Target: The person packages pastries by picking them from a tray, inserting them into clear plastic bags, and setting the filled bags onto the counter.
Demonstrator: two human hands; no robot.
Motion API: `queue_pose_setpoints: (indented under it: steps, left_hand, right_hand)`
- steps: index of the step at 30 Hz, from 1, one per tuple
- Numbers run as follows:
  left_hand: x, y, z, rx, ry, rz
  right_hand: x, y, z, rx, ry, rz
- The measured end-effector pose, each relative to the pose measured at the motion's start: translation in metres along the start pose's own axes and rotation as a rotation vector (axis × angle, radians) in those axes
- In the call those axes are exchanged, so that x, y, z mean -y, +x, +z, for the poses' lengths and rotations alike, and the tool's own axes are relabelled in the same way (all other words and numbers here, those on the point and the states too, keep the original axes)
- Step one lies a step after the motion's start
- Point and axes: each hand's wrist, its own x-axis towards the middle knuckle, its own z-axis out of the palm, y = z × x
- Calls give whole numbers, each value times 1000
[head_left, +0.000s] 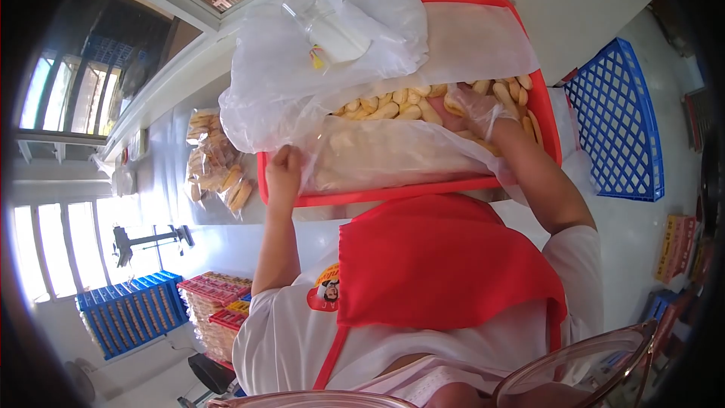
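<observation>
A red tray (549, 117) lined with translucent sheets holds many ladyfinger biscuits (389, 111), which show in a band between the sheets. My right hand (477, 109), in a thin clear plastic glove, is down among the biscuits at the right part of this band. Its fingers are curled around a ladyfinger (454, 101). By the tray's left front corner, my left hand (283, 168) is closed at the edge of a clear plastic bag (260, 117). That bag lies bunched over the tray's back left, and its folds partly cover the biscuits.
Filled bags of biscuits (215, 162) lie on the metal table (162, 181) left of the tray. A blue plastic crate (618, 121) stands to the right. Blue crates (132, 313) and red crates (215, 295) are stacked at the lower left. A window frame runs behind the table.
</observation>
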Motion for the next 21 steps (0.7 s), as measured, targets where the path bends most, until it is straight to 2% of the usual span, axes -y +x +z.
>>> queue_pose_setpoints:
  steps: [2, 5, 8, 12, 15, 18, 21]
  left_hand:
    - [-24, -3, -20, -32, -140, -168]
    - [-32, -3, -44, -108, -385, -158]
    - [-5, -3, -62, -186, -454, -154]
    - [10, -10, -74, -335, -671, -353]
    - [5, -15, -76, -414, -673, -300]
    - [-13, -12, -65, -443, -655, -200]
    - [-21, -7, -73, -276, -213, -154]
  right_hand:
    - [-2, 1, 2, -5, 4, -7]
    - [-1, 1, -2, 0, 36, -25]
    - [8, 1, -6, 17, 55, -60]
    - [2, 5, 1, -13, 72, -76]
    - [-10, 5, 4, -71, 203, -64]
    - [-1, -7, -17, 35, 309, -12]
    - [-9, 4, 5, -107, 163, -216]
